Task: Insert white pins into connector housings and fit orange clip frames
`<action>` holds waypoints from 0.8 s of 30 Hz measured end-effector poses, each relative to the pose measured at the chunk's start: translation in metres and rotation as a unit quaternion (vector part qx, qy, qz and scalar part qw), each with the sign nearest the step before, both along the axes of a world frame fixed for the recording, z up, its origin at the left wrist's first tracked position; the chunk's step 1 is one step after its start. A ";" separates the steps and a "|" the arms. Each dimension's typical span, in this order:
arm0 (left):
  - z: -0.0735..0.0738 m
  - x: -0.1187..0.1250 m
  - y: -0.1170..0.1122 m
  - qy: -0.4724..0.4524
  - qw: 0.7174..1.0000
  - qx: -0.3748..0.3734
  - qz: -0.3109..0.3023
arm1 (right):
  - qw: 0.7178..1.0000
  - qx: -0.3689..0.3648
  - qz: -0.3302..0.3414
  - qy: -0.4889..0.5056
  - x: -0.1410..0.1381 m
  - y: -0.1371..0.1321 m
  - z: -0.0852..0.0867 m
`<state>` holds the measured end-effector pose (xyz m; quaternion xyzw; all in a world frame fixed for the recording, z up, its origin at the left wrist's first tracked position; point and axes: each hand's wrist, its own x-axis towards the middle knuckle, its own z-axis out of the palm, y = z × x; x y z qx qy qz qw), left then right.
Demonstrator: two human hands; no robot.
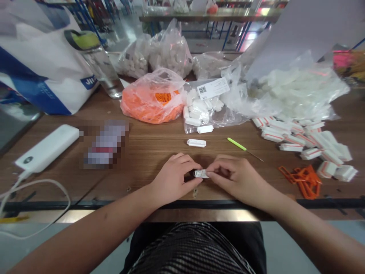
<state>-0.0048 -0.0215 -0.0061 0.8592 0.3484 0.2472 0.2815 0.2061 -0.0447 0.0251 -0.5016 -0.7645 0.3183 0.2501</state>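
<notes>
Both hands meet at a small white plastic part (201, 174) low over the table, near its front edge. My left hand (175, 177) pinches the part's left end between thumb and fingers. The right end is gripped by my right hand (235, 175), whose fingers cover some of it. Small dark marks show on its upper face, too small to make out. Just beyond the hands lies a similar white piece (196, 143), with another white piece (205, 129) behind it. To the right rests a thin pick with a green handle (236, 144).
White pieces with orange strips (296, 137) pile up at the right, beside loose orange frames (306, 182). Farther back stand a bag of orange parts (151, 99), a bag of white pieces (199, 108) and a bottle (99, 64). A cabled power bank (48, 146) lies left.
</notes>
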 end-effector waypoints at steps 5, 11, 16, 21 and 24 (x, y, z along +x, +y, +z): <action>-0.001 0.001 -0.002 0.003 1.000 0.006 0.011 | 1.000 0.011 0.002 -0.011 -0.007 0.005 -0.011; -0.002 0.002 -0.003 -0.001 1.000 0.013 0.015 | 1.000 0.016 0.001 -0.003 -0.005 0.004 -0.012; -0.003 0.003 -0.002 -0.009 1.000 0.015 0.019 | 0.999 0.044 0.009 -0.017 -0.008 0.005 -0.013; -0.004 0.003 -0.002 -0.013 1.000 0.013 0.024 | 0.997 0.068 0.014 -0.030 -0.007 0.004 -0.015; -0.005 0.003 -0.003 -0.019 0.999 0.015 0.026 | 0.994 0.091 0.031 -0.044 -0.006 0.003 -0.015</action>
